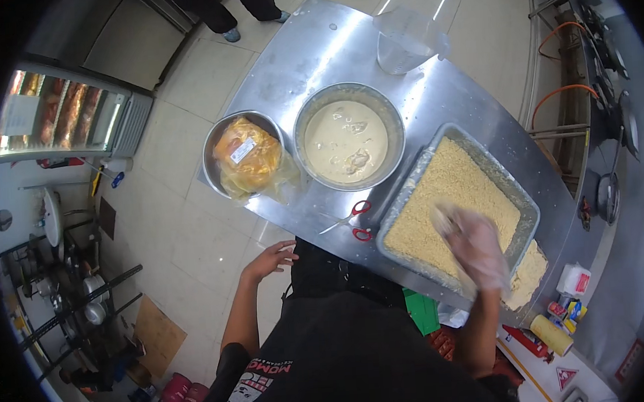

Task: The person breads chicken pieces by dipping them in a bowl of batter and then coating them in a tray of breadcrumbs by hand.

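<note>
My right hand (474,247), in a clear plastic glove, is over a grey rectangular tub (528,210) of pale yellow breadcrumbs (464,167). Its fingertips are blurred and crumb-coloured, so whether they grip a piece is unclear. Bare and empty, my left hand (273,260) hangs beside the table's near edge with fingers apart. A round metal pot (397,157) holds cream-coloured batter (346,139) with lumpy pieces partly sunk in it. Red-handled scissors (351,220) lie open between pot and tub.
Left of the pot, a metal bowl (209,162) holds a labelled plastic bag (247,158) of orange-yellow food. A clear measuring jug (404,47) stands at the steel table's (302,64) far side. Crumbs (528,277) lie beside the tub. Another person's legs (216,11) are beyond the table.
</note>
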A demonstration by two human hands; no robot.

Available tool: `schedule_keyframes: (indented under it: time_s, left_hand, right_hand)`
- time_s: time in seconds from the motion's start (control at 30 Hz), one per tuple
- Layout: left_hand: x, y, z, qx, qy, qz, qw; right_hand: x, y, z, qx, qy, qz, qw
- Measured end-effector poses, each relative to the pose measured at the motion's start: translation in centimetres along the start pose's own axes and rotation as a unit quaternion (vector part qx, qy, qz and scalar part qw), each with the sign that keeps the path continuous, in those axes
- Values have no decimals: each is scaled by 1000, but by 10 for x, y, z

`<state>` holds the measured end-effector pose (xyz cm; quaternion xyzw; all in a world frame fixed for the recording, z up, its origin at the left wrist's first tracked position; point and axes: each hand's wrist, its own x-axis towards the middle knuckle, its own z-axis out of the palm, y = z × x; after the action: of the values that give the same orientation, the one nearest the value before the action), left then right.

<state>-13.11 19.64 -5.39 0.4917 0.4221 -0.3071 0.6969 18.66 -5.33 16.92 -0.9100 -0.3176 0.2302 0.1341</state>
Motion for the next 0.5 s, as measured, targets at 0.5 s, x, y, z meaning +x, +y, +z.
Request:
schedule_keyframes:
  time_s: [0.5]
  left_hand:
    - [18, -170, -122, -184, 85, -118, 972]
  right_hand:
    - [208, -62, 179, -369, -166, -217, 888]
